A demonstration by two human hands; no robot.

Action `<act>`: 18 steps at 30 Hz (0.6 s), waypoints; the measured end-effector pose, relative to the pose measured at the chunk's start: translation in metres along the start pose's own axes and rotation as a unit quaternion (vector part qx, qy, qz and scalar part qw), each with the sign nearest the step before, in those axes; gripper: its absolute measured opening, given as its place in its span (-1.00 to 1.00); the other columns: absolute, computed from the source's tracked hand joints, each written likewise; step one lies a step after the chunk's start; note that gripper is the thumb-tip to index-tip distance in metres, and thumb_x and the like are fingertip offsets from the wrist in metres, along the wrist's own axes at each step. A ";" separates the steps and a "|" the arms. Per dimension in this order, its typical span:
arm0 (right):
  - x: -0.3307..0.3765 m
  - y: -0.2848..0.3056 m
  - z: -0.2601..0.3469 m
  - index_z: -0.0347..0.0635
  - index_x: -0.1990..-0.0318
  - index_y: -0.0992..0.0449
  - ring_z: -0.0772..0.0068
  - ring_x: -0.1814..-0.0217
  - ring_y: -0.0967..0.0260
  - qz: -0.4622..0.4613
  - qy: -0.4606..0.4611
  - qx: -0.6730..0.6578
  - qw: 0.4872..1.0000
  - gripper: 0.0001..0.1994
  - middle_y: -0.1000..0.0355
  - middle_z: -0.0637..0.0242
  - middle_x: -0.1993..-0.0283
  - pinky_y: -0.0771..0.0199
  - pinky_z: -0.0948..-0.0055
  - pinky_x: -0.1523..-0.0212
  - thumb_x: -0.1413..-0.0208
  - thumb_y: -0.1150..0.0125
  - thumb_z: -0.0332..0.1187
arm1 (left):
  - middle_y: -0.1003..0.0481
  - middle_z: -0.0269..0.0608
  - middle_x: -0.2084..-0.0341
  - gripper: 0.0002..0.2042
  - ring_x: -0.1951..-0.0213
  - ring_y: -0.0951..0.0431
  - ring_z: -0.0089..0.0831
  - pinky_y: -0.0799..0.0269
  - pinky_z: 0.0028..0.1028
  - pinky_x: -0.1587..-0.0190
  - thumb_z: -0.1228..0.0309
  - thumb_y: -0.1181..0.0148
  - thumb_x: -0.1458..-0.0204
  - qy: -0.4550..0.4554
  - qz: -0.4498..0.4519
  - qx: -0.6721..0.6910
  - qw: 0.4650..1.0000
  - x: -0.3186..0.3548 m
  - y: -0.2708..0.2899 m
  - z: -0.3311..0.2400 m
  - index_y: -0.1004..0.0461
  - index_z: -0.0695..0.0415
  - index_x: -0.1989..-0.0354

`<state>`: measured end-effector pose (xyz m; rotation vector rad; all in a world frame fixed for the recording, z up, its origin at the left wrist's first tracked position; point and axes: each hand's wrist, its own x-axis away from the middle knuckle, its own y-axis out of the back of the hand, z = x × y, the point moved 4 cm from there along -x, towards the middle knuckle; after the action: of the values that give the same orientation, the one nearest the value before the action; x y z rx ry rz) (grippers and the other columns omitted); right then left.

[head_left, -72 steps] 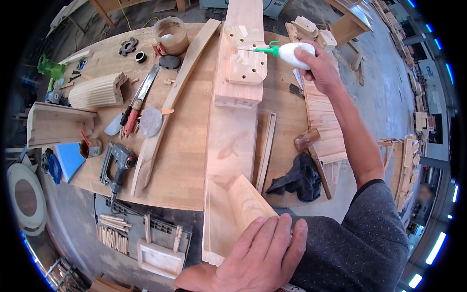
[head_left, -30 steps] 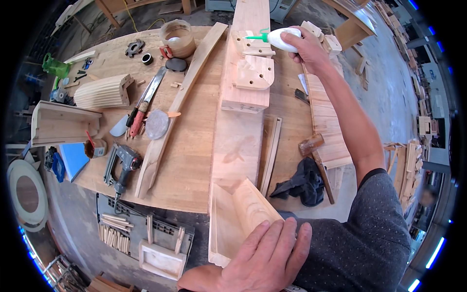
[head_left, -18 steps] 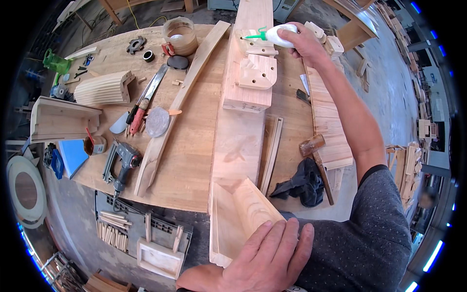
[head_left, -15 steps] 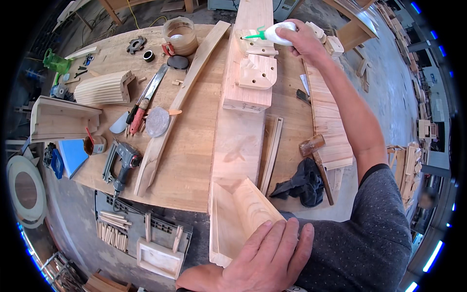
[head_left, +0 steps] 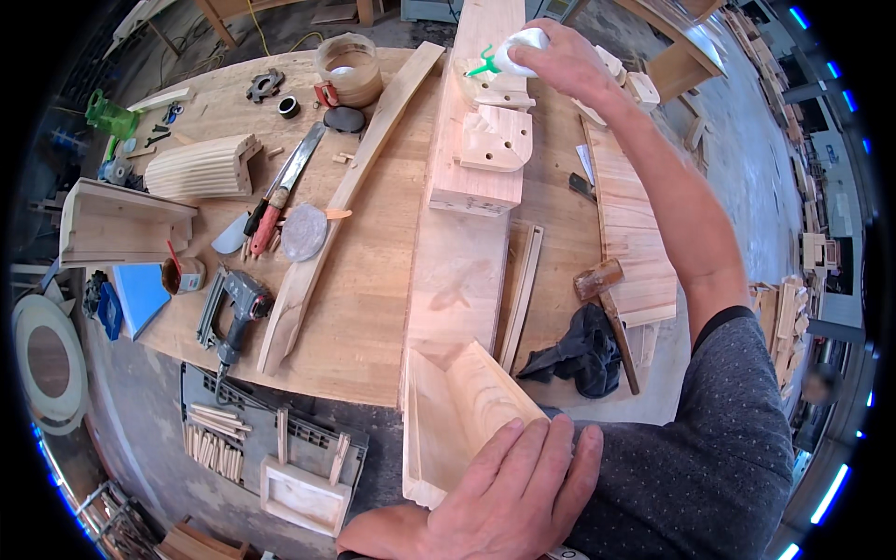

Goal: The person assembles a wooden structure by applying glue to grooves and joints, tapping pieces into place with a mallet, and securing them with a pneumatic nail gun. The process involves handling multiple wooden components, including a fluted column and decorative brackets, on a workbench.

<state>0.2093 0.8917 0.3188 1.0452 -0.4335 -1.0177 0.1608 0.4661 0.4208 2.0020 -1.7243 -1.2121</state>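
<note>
at the plank's far end, right hand (head_left: 571, 58) around white glue bottle (head_left: 518, 47)

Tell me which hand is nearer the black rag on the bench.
Left. The left hand rests on the wooden box end just below the black rag; the right hand is far up the bench, holding the glue bottle.

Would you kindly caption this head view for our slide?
Right hand tips a white glue bottle with green nozzle over stacked pale wooden blocks; left hand steadies the long wooden workpiece.
</note>
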 end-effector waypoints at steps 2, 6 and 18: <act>0.002 -0.001 -0.006 -0.27 -0.15 -0.49 0.27 0.26 -0.58 -0.001 -0.018 -0.011 1.000 -0.37 -0.60 0.13 0.22 -0.58 0.30 0.18 -0.01 -0.28 0.00 | -0.51 0.05 0.07 -0.55 0.10 -0.59 -0.15 -0.57 -0.26 0.04 0.41 -0.28 0.14 -0.002 -0.002 0.004 1.000 -0.001 0.000 0.001 -0.52 0.30 0.00; 0.009 -0.007 -0.023 -0.26 -0.14 -0.49 0.48 0.40 -0.48 0.043 -0.101 -0.131 0.985 -0.40 -0.54 0.24 0.30 -0.51 0.41 0.38 -0.03 -0.34 -0.03 | -0.51 0.05 0.08 -0.53 0.11 -0.59 -0.15 -0.56 -0.24 0.04 0.40 -0.29 0.15 0.006 0.004 0.005 1.000 -0.003 -0.001 -0.001 -0.52 0.30 0.00; 0.108 -0.037 -0.101 -0.12 -0.17 -0.40 0.27 0.10 -0.51 0.017 -0.230 -0.750 0.620 -0.59 -0.50 0.24 0.02 -0.59 0.32 0.22 -0.18 -0.28 -0.33 | -0.56 -0.09 0.11 -0.45 0.08 -0.59 -0.19 -0.48 -0.17 -0.05 0.21 -0.38 0.07 0.015 0.128 -0.026 0.991 0.004 -0.003 -0.004 -0.48 0.23 -0.09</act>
<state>0.3184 0.8459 0.2220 -0.7791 0.1061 -1.1504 0.1657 0.4620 0.4190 1.6970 -1.8474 -1.1214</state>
